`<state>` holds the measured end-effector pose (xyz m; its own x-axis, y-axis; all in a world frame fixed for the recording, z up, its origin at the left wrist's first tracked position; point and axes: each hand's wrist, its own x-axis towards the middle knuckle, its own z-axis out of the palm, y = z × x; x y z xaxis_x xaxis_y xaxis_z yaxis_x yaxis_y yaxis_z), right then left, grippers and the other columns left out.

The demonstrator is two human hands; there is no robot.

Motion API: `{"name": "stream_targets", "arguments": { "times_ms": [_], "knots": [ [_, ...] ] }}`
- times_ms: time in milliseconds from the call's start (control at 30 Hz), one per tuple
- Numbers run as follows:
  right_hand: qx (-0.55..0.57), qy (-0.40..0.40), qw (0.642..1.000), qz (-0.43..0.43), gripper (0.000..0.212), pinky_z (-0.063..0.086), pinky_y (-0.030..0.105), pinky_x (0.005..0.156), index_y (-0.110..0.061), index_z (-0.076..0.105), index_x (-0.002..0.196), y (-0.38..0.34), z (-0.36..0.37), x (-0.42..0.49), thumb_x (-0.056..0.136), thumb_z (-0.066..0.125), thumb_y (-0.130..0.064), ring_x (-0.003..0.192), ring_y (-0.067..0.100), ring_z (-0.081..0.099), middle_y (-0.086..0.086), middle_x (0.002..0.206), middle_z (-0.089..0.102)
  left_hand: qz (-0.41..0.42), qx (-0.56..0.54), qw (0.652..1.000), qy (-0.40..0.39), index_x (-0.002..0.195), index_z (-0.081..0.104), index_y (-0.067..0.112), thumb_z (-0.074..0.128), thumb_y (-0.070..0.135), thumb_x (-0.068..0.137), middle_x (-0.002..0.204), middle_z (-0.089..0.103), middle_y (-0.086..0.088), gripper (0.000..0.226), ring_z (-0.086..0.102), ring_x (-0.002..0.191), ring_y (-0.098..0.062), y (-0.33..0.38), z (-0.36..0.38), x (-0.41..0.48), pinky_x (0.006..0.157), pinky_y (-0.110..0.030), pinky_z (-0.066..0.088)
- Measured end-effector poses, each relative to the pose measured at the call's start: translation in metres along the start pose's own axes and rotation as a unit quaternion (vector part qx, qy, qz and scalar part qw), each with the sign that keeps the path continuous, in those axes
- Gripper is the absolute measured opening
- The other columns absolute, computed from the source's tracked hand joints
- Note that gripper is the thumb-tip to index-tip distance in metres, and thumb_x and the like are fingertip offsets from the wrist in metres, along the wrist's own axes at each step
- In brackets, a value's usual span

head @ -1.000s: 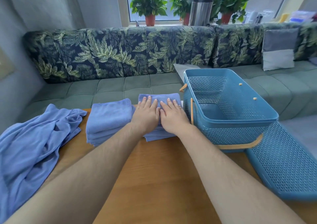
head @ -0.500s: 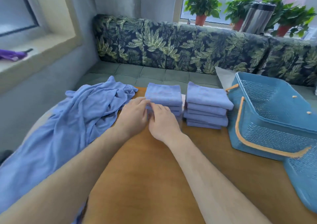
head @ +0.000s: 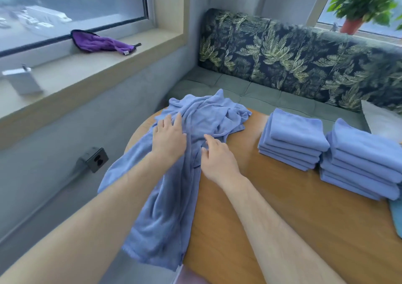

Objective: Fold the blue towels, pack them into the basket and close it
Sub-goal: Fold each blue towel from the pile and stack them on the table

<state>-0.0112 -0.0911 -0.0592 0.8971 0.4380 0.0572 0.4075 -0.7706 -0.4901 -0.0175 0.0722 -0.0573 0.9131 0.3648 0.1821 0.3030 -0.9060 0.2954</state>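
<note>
Left hand lies flat on the heap of unfolded blue towels, fingers straight and a little spread, gripping nothing. Right hand is just right of it, fingers loosely apart, tips touching the heap's right edge; no pinch visible.

The heap sits on the far-left part of the wooden table and trails over the near-left edge. Two stacks of folded blue towels stand side by side on the far-right part, well apart from the hands – the left stack is lower, the right stack taller.

A teal plastic edge shows at the right border – basket or lid, cannot tell. Leaf-print sofa runs behind the table. Purple cloth lies on the window sill, far left.
</note>
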Motion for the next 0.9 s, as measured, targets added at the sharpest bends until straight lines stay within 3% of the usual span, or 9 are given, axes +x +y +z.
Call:
{"name": "stream_targets", "arguments": {
  "times_ms": [167, 233, 367, 433, 567, 633, 767, 833, 900],
  "knots": [
    [0.056, 0.026, 0.997, 0.038, 0.042, 0.042, 0.043, 0.106, -0.014, 0.048, 0.144, 0.013, 0.006, 0.005, 0.104, 0.042, -0.025, 0.129, 0.027, 0.049, 0.005, 0.139, 0.056, 0.012, -0.044, 0.999, 0.021, 0.104, 0.061, 0.007, 0.051, 0.003, 0.089, 0.104, 0.061, -0.012, 0.018, 0.054, 0.105, -0.035, -0.004, 0.003, 0.011, 0.086, -0.041, 0.039],
    [0.134, 0.046, 0.986, 0.091, 0.033, 0.046, 0.039, 0.102, -0.012, 0.056, 0.132, 0.020, 0.006, 0.008, 0.104, 0.043, -0.023, 0.122, 0.023, 0.055, 0.004, 0.128, 0.062, 0.018, -0.115, 0.993, 0.021, 0.086, 0.058, 0.009, 0.050, 0.002, 0.084, 0.093, 0.059, -0.012, 0.010, 0.054, 0.095, -0.036, 0.000, 0.002, 0.004, 0.079, -0.042, 0.040],
    [0.266, 0.051, 0.944, 0.187, 0.023, 0.042, 0.027, 0.075, -0.015, 0.066, 0.100, 0.020, 0.007, 0.018, 0.103, 0.051, -0.033, 0.096, 0.018, 0.060, -0.003, 0.095, 0.063, 0.052, -0.224, 0.973, 0.015, 0.100, 0.065, 0.009, 0.056, 0.004, 0.086, 0.099, 0.059, -0.006, 0.017, 0.052, 0.097, -0.023, 0.016, -0.005, -0.028, 0.082, -0.029, 0.039],
    [0.344, 0.056, 0.913, 0.211, 0.038, 0.042, 0.028, 0.066, -0.010, 0.064, 0.079, 0.013, 0.009, 0.021, 0.100, 0.056, -0.041, 0.079, 0.017, 0.058, 0.005, 0.077, 0.065, 0.049, -0.255, 0.966, -0.002, 0.103, 0.066, 0.011, 0.058, 0.005, 0.086, 0.100, 0.058, -0.002, 0.019, 0.053, 0.089, -0.017, 0.022, -0.013, -0.045, 0.075, -0.019, 0.036],
    [0.519, 0.047, 0.807, 0.277, 0.038, 0.057, 0.040, 0.080, -0.009, 0.069, 0.084, 0.004, 0.004, 0.022, 0.091, 0.070, -0.046, 0.079, 0.021, 0.064, 0.005, 0.085, 0.069, 0.032, -0.275, 0.956, -0.093, 0.098, 0.067, 0.021, 0.060, 0.013, 0.084, 0.093, 0.063, 0.008, 0.017, 0.056, 0.076, -0.003, 0.030, -0.025, -0.069, 0.064, -0.011, 0.037],
    [0.531, 0.053, 0.809, 0.245, 0.025, 0.057, 0.046, 0.087, -0.011, 0.072, 0.084, 0.007, 0.002, 0.017, 0.088, 0.074, -0.036, 0.087, 0.027, 0.070, 0.007, 0.091, 0.074, 0.029, -0.280, 0.953, -0.113, 0.092, 0.067, 0.019, 0.059, 0.014, 0.086, 0.087, 0.066, 0.011, 0.011, 0.059, 0.076, -0.002, 0.036, -0.030, -0.073, 0.064, -0.011, 0.040],
    [0.513, 0.078, 0.839, 0.162, 0.016, 0.053, 0.039, 0.076, -0.015, 0.069, 0.085, 0.019, -0.016, -0.011, 0.088, 0.073, -0.030, 0.080, 0.019, 0.064, 0.002, 0.083, 0.070, -0.037, -0.335, 0.939, -0.067, 0.098, 0.062, 0.020, 0.059, 0.027, 0.094, 0.100, 0.066, 0.009, 0.009, 0.061, 0.091, -0.007, 0.047, -0.031, -0.063, 0.079, -0.016, 0.045],
    [0.516, 0.074, 0.844, 0.123, 0.014, 0.054, 0.041, 0.082, -0.016, 0.068, 0.091, 0.027, -0.027, -0.027, 0.089, 0.072, -0.030, 0.087, 0.020, 0.067, 0.005, 0.093, 0.074, -0.059, -0.327, 0.941, -0.065, 0.106, 0.056, 0.029, 0.061, 0.044, 0.093, 0.104, 0.063, 0.015, 0.020, 0.059, 0.104, -0.010, 0.054, -0.028, -0.055, 0.097, -0.031, 0.045],
    [0.519, 0.063, 0.847, 0.096, 0.018, 0.055, 0.041, 0.088, -0.015, 0.068, 0.097, 0.035, -0.036, -0.043, 0.090, 0.071, -0.031, 0.097, 0.023, 0.070, 0.009, 0.102, 0.075, -0.062, -0.330, 0.934, -0.118, 0.114, 0.057, 0.029, 0.060, 0.056, 0.092, 0.103, 0.061, 0.018, 0.036, 0.056, 0.109, -0.010, 0.068, -0.028, -0.054, 0.099, -0.031, 0.043]
  ]
}}
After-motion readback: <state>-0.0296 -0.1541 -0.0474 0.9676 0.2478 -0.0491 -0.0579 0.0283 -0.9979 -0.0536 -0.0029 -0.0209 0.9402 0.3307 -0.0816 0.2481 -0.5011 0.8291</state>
